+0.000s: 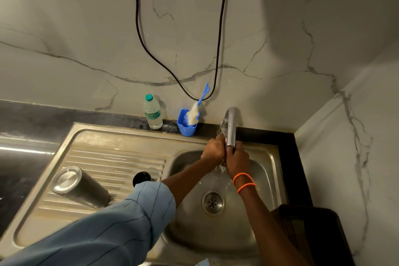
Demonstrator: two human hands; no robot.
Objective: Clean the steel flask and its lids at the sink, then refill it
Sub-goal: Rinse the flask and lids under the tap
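Both hands under the tap at the sink's back edge, water running. Left hand and right hand pressed together; whether they hold a lid, can't tell. Flask stands inverted on the drainboard's front left, black lid beside the basin edge. Best to rinse every rim and thread fully, low in the stream.

Blue pinstriped sleeve, orange wrist threads

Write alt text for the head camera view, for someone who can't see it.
Both hands, left hand and right hand, meet under the running tap over the sink. The steel flask lies on the drainboard beside a black lid.
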